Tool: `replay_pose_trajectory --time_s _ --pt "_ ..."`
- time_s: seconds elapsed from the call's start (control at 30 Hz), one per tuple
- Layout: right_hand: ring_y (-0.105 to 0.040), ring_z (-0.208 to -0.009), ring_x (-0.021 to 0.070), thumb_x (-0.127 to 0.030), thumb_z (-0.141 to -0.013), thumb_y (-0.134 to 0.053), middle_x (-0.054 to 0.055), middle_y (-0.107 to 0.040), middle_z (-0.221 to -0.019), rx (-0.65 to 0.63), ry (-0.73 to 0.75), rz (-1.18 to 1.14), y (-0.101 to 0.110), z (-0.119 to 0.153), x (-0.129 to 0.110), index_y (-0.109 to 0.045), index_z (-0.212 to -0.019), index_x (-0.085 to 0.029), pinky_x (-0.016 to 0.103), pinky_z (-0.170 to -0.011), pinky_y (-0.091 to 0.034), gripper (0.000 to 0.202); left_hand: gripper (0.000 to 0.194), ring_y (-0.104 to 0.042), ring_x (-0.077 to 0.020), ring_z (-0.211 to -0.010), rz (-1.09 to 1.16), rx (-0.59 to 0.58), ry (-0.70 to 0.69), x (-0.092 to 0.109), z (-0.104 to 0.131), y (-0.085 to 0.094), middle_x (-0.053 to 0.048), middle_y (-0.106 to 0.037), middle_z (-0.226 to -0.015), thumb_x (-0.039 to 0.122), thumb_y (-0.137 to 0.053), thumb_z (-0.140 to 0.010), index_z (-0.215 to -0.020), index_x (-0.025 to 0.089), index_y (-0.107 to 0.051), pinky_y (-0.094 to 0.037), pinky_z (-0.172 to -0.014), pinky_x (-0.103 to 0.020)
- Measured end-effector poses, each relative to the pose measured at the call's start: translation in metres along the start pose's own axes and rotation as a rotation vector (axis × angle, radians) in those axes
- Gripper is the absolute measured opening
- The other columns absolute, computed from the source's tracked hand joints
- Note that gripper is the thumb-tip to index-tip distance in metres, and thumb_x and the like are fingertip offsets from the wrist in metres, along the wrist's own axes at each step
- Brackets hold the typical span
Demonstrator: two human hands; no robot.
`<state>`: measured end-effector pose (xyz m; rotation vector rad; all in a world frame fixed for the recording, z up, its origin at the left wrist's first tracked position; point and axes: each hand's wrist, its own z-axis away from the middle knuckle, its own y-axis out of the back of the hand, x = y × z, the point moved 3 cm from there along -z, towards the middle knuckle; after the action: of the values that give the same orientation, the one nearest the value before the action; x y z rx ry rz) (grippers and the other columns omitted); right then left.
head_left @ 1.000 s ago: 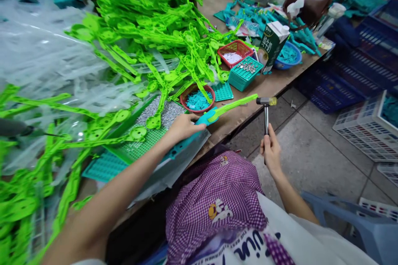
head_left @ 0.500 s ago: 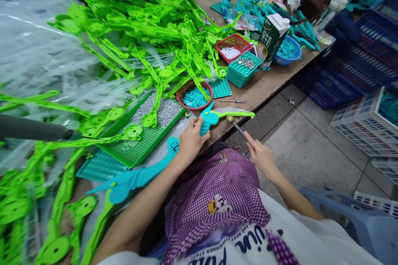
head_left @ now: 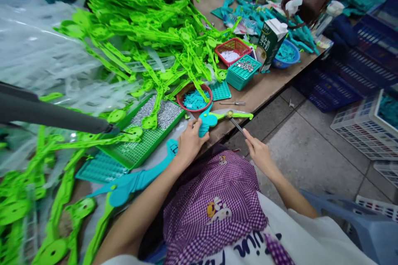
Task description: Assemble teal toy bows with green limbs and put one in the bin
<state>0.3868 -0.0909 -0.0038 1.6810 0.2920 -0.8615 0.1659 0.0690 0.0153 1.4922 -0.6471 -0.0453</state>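
My left hand (head_left: 190, 140) is closed on a turquoise plastic piece (head_left: 207, 121), holding it near the table edge. A slim lime-green plastic arm (head_left: 242, 115) extends to the right from that piece. In my right hand (head_left: 258, 152) is the metal handle of a small hammer (head_left: 236, 124), its round, yellowish head over the green arm. Whether the head touches the arm, I cannot tell. Beneath my left forearm lies another turquoise piece (head_left: 137, 180) joined to a green arm. Just beyond my hands sits a red basket (head_left: 179, 101) of small turquoise parts.
A green tray (head_left: 137, 153) holds small silvery parts. Lime-green pieces (head_left: 133, 12) are heaped behind. A dark grey rod-shaped tool (head_left: 62, 114) juts in from the left. A screwdriver (head_left: 233, 103), stacked turquoise trays (head_left: 242, 74) and a milk carton (head_left: 270, 43) stand or lie farther right.
The hammer head has moved slightly up, from beside the lower edge of the green arm to over it. The dark grey tool reaches farther right. My left hand stays nearly in place.
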Motion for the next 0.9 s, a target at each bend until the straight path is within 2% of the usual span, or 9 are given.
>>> replay_pose_trajectory --time_s 0.13,0.23,0.37,0.47,0.57,0.63,0.7,0.77,0.9 --pt "-0.047 -0.048 0.0115 -0.044 -0.098 -0.04 -0.004 -0.058 -0.063 0.081 -0.136 -0.285 0.006 -0.004 0.001 -0.05 -0.145 -0.028 0.023 -0.049 -0.044 0.051 0.053 -0.066 -0.0317 -0.104 0.033 -0.027 -0.012 0.004 -0.009 0.001 -0.016 -0.06 -0.13 0.032 -0.065 -0.083 -0.132 0.015 -0.057 -0.055 -0.087 -0.041" --pt "-0.04 -0.043 0.0083 -0.045 -0.097 -0.041 -0.008 -0.045 -0.058 0.161 -0.203 -0.509 0.0 -0.009 -0.01 -0.042 -0.15 -0.025 0.019 -0.042 -0.038 0.057 0.052 -0.063 -0.0329 -0.113 0.061 -0.072 -0.043 0.022 -0.025 -0.003 -0.018 -0.058 -0.131 0.029 -0.066 -0.083 -0.132 0.012 -0.055 -0.053 -0.094 -0.043" --pt "-0.039 -0.044 0.0066 -0.045 -0.095 -0.046 -0.009 -0.044 -0.06 0.072 -0.19 -0.593 -0.024 -0.007 -0.025 -0.044 -0.149 -0.025 0.017 -0.041 -0.036 0.058 0.057 -0.051 -0.0336 -0.131 0.149 -0.011 -0.156 0.035 -0.021 0.005 -0.021 -0.049 -0.143 0.031 -0.065 -0.088 -0.138 0.012 -0.048 -0.047 -0.106 -0.048" --pt "-0.04 -0.043 0.008 -0.043 -0.096 -0.046 -0.008 -0.046 -0.058 -0.016 -0.139 -0.524 -0.032 0.008 -0.025 -0.046 -0.148 -0.023 0.019 -0.041 -0.037 0.055 0.045 -0.052 -0.0263 -0.13 0.191 0.201 -0.157 0.011 0.04 0.029 -0.014 -0.054 -0.139 0.035 -0.056 -0.094 -0.137 0.02 -0.049 -0.045 -0.11 -0.044" --pt "-0.053 -0.051 0.0119 -0.04 -0.098 -0.043 -0.001 -0.063 -0.068 -0.141 0.076 -0.354 -0.028 0.022 -0.031 -0.051 -0.144 -0.024 0.023 -0.047 -0.047 0.049 0.031 -0.06 -0.0248 -0.116 0.093 0.48 0.191 -0.041 0.142 0.055 -0.012 -0.062 -0.122 0.036 -0.052 -0.096 -0.124 0.023 -0.058 -0.047 -0.106 -0.045" --pt "-0.065 -0.068 0.0153 -0.039 -0.1 -0.041 0.005 -0.072 -0.087 -0.273 0.314 -0.234 -0.03 0.027 -0.047 -0.056 -0.141 -0.025 0.026 -0.062 -0.055 0.046 0.036 -0.059 -0.0287 -0.115 0.034 0.527 0.422 -0.075 0.206 0.064 -0.015 -0.064 -0.117 0.043 -0.052 -0.094 -0.122 0.02 -0.058 -0.046 -0.105 -0.048" --pt "-0.067 -0.076 0.0158 -0.036 -0.102 -0.037 0.007 -0.072 -0.091 -0.425 0.543 -0.1 -0.04 0.03 -0.069 -0.057 -0.14 -0.026 0.025 -0.071 -0.056 0.044 0.048 -0.062 -0.0316 -0.109 0.068 0.467 0.595 -0.104 0.251 0.066 -0.016 -0.066 -0.111 0.056 -0.049 -0.091 -0.117 0.017 -0.059 -0.048 -0.098 -0.048" --pt "-0.065 -0.07 0.0141 -0.033 -0.103 -0.034 0.005 -0.069 -0.082 -0.545 0.708 0.063 -0.056 0.03 -0.089 -0.053 -0.143 -0.028 0.022 -0.067 -0.053 0.045 0.057 -0.067 -0.0295 -0.094 0.221 0.322 0.75 -0.125 0.274 0.059 -0.013 -0.069 -0.101 0.067 -0.046 -0.086 -0.112 0.018 -0.059 -0.053 -0.086 -0.044" --pt "-0.063 -0.066 0.013 -0.028 -0.104 -0.033 0.003 -0.063 -0.078 -0.61 0.875 0.348 -0.083 0.031 -0.114 -0.042 -0.149 -0.033 0.021 -0.063 -0.048 0.047 0.061 -0.061 -0.0192 -0.057 0.649 0.083 0.88 -0.14 0.275 0.043 -0.004 -0.068 -0.072 0.079 -0.049 -0.073 -0.092 0.021 -0.058 -0.049 -0.058 -0.031"
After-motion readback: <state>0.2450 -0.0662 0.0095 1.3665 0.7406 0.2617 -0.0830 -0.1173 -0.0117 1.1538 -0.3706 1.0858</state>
